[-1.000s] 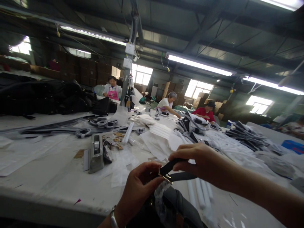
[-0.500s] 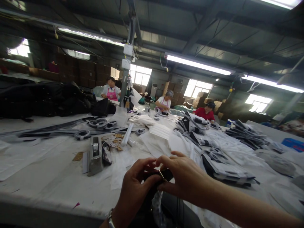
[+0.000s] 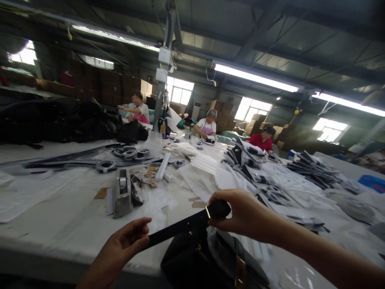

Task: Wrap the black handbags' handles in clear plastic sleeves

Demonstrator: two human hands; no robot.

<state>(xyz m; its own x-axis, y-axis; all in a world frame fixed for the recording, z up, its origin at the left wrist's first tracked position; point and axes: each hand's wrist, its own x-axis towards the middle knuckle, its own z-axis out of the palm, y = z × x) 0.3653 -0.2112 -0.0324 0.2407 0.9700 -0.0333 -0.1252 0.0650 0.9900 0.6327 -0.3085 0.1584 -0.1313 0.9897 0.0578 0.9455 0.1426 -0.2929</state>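
Observation:
A black strap (image 3: 177, 227) with a gold-coloured buckle is stretched taut between my two hands, just above a black bag (image 3: 192, 261) at the near table edge. My right hand (image 3: 243, 214) is closed on the buckle end, fingers wrapped over it. My left hand (image 3: 128, 243) pinches the strap's other end, lower and to the left. Clear plastic wrap sticks out of the bag below the buckle.
A grey tape dispenser (image 3: 122, 196) stands on the white table (image 3: 60, 228) to the left. Stacks of white bags, dark packed items (image 3: 309, 168) and coiled straps (image 3: 129, 153) cover the middle. Three other people work at the far side. Black bags are piled at the far left.
My hands have drawn apart: the left one slid down and left along the strap, pulling it out straight, while the right keeps the buckle end. The camera shifted slightly.

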